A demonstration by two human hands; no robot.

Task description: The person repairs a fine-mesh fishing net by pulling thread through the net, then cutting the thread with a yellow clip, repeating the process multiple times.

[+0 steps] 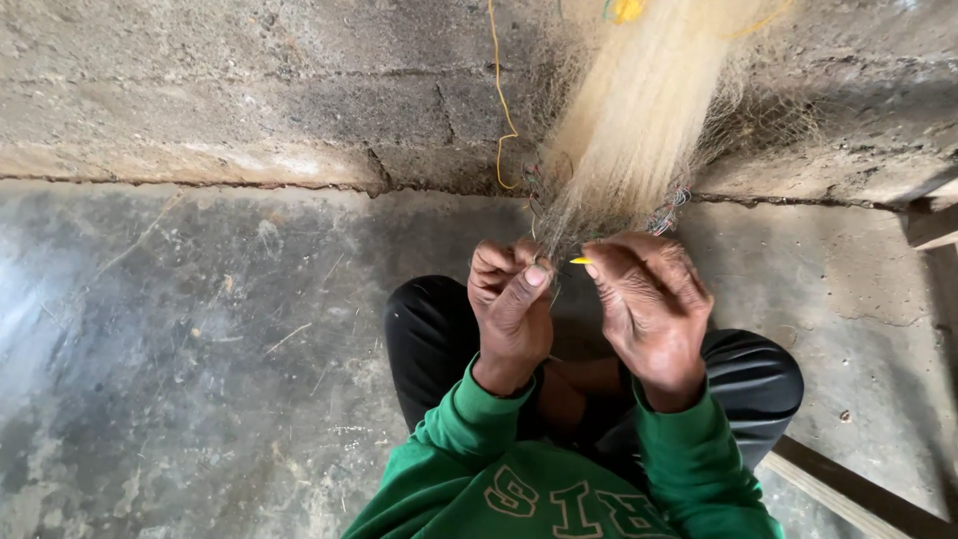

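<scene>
- head view: the left hand [511, 311] is curled into a loose fist, its fingers pressed together and pinching the lower edge of a pale fishing net [639, 120].
- the net hangs from above the top edge of the picture, down in front of a rough block wall [249, 90], and narrows into a bunch just over the two hands.
- the right hand [651, 304] is just beside the left, fingers bent and closed on a small yellow tool [580, 261]; only the tool's tip shows, between the two hands and right under the net.
- whether the right hand also grips the net strands cannot be told.
- a thin yellow cord [502, 110] dangles along the wall, just left of the net.
- both arms wear green sleeves [689, 459], and knees in black trousers [434, 334] show under the hands.
- the person sits over a grey concrete floor [180, 359]; a wooden strip [848, 489] lies at the lower right.
</scene>
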